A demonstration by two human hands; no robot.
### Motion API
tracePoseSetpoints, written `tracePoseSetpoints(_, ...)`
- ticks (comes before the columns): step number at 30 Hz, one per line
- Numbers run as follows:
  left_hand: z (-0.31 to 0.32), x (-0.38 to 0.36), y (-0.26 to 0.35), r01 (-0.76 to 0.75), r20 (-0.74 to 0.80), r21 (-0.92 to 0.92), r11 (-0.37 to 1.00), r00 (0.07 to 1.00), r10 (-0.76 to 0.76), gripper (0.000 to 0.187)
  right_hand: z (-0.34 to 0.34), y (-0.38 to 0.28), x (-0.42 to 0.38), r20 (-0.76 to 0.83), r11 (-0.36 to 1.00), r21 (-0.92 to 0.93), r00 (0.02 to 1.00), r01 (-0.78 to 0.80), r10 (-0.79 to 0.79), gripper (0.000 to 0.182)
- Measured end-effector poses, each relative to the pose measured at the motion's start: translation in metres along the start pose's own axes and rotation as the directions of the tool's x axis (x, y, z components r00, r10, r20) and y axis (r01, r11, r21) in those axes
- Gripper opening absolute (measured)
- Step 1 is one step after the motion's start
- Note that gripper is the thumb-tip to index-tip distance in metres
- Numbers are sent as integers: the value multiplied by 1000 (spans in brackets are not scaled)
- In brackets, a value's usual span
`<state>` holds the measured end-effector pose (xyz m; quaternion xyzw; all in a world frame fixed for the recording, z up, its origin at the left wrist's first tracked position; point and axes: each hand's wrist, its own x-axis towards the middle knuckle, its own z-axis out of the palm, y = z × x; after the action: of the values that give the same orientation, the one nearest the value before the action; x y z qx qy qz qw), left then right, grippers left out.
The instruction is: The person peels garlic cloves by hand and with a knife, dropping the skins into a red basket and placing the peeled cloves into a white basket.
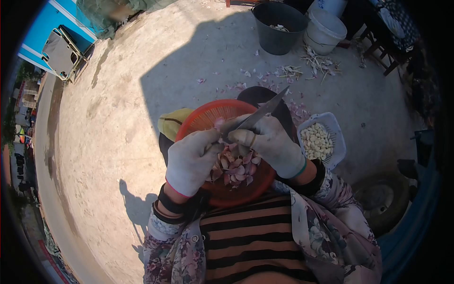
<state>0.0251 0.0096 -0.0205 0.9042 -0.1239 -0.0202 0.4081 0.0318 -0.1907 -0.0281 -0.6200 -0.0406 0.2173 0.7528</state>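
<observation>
Both my hands wear whitish gloves and meet over an orange-red plastic basket (257,191) in my lap. In my right hand (274,144) is a knife (267,105), its broad blade pointing up and away to the right. My left hand (193,158) is closed at the fingertips, close beside the knife, on what looks like a garlic clove, mostly hidden by the fingers. Beneath the hands, unpeeled purplish garlic cloves (236,169) lie heaped in the basket. Peeled white cloves (317,142) fill part of a white plastic basket (338,146) to the right.
A dark bucket (279,35) and a white bucket (324,33) stand ahead. Garlic skins and dry stalks (321,64) litter the concrete ground. A tyre (382,199) lies at the right, and a folding chair (61,52) leans at the far left.
</observation>
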Motion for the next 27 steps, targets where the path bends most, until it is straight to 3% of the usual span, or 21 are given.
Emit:
tracePoseSetpoints(4,1,-1,1,-74,-4,110,991,997,75,21,2,0,1,-11,998,5,998,-56,57,25)
tracePoseSetpoints(7,3,-5,-6,-81,-38,6,997,996,81,22,4,-1,-1,-20,986,100,991,-130,133,24)
tracePoseSetpoints(8,3,-6,-6,10,-20,-94,996,1000,-12,23,4,-2,-1,-20,977,141,986,-162,167,24)
tracePoseSetpoints(10,4,-7,-6,192,45,-284,940,981,-187,25,3,4,1,-67,980,162,989,-118,130,23)
tracePoseSetpoints(13,2,-1,1,369,122,-402,838,929,-351,26,4,3,2,-146,992,116,988,-41,58,21)
tracePoseSetpoints(16,0,1,2,455,209,-479,750,890,-406,24,11,7,2,-212,995,40,974,92,-81,19)
tracePoseSetpoints(20,0,4,-11,460,264,-581,671,887,-378,26,16,24,4,-129,924,-202,926,326,-354,18)
tracePoseSetpoints(22,2,5,-18,473,307,-672,570,878,-367,27,18,21,3,-133,943,-165,941,289,-311,18)
tracePoseSetpoints(27,2,3,-20,468,305,-711,524,877,-370,25,11,18,4,-244,927,-242,907,286,-343,17)
